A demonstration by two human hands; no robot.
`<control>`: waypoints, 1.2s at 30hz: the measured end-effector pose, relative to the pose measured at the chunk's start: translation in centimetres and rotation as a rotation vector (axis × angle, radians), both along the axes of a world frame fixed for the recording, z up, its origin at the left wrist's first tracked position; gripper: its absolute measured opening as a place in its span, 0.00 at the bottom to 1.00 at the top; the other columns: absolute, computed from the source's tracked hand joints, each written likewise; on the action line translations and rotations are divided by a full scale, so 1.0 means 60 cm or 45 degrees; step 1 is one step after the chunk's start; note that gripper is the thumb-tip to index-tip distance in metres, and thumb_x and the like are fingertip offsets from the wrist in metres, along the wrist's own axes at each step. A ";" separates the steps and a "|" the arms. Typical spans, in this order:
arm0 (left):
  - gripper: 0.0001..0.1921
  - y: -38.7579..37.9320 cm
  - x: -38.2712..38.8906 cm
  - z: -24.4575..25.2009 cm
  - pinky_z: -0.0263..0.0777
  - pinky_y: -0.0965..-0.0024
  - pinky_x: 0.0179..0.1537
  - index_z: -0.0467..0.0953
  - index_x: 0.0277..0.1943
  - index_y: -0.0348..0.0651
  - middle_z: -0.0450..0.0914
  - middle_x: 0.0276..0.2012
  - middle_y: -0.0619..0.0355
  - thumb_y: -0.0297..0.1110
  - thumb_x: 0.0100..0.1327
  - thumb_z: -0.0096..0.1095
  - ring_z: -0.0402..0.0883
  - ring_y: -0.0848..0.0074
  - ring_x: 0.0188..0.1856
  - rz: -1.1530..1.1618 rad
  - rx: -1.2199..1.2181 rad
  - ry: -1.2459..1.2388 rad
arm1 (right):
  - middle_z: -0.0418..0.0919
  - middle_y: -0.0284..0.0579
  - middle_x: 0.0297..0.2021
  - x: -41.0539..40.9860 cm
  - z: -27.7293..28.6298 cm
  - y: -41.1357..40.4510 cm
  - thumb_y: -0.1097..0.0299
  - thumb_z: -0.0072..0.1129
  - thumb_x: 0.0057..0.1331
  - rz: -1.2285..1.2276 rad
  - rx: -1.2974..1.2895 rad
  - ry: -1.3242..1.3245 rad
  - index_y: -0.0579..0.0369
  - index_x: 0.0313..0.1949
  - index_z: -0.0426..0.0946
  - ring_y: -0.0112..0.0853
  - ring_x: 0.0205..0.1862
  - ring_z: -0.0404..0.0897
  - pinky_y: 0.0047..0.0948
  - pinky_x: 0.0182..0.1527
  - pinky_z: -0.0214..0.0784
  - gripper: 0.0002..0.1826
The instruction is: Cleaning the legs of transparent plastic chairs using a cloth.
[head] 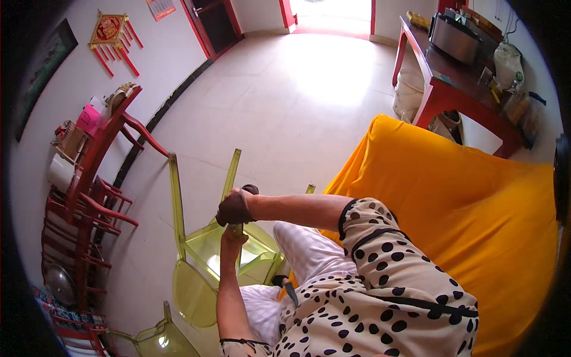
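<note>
A translucent green plastic chair (205, 243) is upturned in front of my knees, its legs pointing up. My left hand (233, 238) grips one of these legs (237, 229) just below its raised end. Over the end of that leg, my right hand (233, 192) holds a dark brown cloth (233, 210), which hides part of the hand and the leg tip. The chair's rounded backrest (194, 292) hangs low toward the floor on the left.
A seat covered in orange cloth (428, 192) lies to my right. Beyond it, a red-framed table (468, 118) bears a metal appliance and bags. Red wooden furniture (96, 156) lines the left wall. A second green chair (165, 341) stands at lower left on the tiled floor (276, 98).
</note>
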State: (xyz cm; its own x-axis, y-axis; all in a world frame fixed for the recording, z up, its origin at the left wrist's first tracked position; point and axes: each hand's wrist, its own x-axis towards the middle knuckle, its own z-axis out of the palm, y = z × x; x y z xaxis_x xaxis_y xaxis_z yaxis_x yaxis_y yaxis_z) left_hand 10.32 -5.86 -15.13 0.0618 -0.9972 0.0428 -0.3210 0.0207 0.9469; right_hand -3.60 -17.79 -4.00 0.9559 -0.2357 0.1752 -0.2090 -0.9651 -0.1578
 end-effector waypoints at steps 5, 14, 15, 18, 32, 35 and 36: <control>0.20 0.012 0.061 -0.093 0.70 0.64 0.36 0.74 0.43 0.36 0.79 0.32 0.57 0.30 0.46 0.70 0.74 0.73 0.31 0.092 0.055 -0.020 | 0.83 0.34 0.26 0.040 0.017 0.026 0.63 0.64 0.51 0.118 -0.495 0.502 0.40 0.27 0.83 0.39 0.31 0.83 0.42 0.26 0.74 0.03; 0.20 0.003 0.009 -0.032 0.71 0.67 0.37 0.71 0.46 0.39 0.78 0.32 0.56 0.27 0.49 0.67 0.75 0.71 0.32 0.118 -0.027 0.221 | 0.82 0.38 0.34 0.071 0.010 -0.021 0.65 0.59 0.56 -0.117 0.115 0.420 0.35 0.43 0.81 0.43 0.40 0.82 0.46 0.35 0.77 0.14; 0.19 0.003 0.016 -0.038 0.71 0.67 0.36 0.71 0.45 0.39 0.77 0.32 0.56 0.26 0.49 0.66 0.75 0.72 0.32 0.132 0.002 0.226 | 0.82 0.38 0.35 0.073 0.011 -0.028 0.66 0.59 0.55 -0.084 0.244 0.361 0.35 0.45 0.81 0.42 0.40 0.82 0.46 0.37 0.77 0.16; 0.17 0.006 0.021 -0.044 0.71 0.68 0.35 0.70 0.42 0.39 0.75 0.30 0.56 0.23 0.48 0.67 0.75 0.72 0.31 0.152 0.065 0.236 | 0.82 0.44 0.33 0.064 0.004 -0.036 0.67 0.58 0.55 -0.239 0.430 0.192 0.45 0.37 0.78 0.46 0.38 0.81 0.44 0.36 0.75 0.09; 0.08 0.021 0.025 -0.023 0.74 0.69 0.42 0.73 0.42 0.39 0.81 0.36 0.57 0.23 0.60 0.61 0.79 0.74 0.37 0.028 -0.025 -0.005 | 0.75 0.48 0.33 0.017 -0.071 0.098 0.67 0.60 0.54 -0.732 0.367 -0.985 0.54 0.37 0.78 0.43 0.37 0.77 0.41 0.36 0.71 0.11; 0.10 0.027 0.007 -0.018 0.73 0.69 0.46 0.74 0.49 0.37 0.82 0.41 0.53 0.25 0.66 0.53 0.80 0.73 0.42 0.146 -0.228 -0.035 | 0.75 0.52 0.37 0.052 -0.152 0.131 0.67 0.59 0.56 -0.857 0.129 -0.820 0.54 0.40 0.78 0.44 0.41 0.76 0.43 0.39 0.70 0.12; 0.13 0.020 0.012 -0.014 0.73 0.68 0.48 0.74 0.53 0.36 0.82 0.43 0.52 0.29 0.69 0.50 0.80 0.73 0.45 0.150 -0.022 0.057 | 0.75 0.56 0.42 0.068 -0.195 0.147 0.66 0.55 0.61 -0.877 0.123 -1.043 0.53 0.44 0.77 0.46 0.44 0.76 0.43 0.43 0.70 0.12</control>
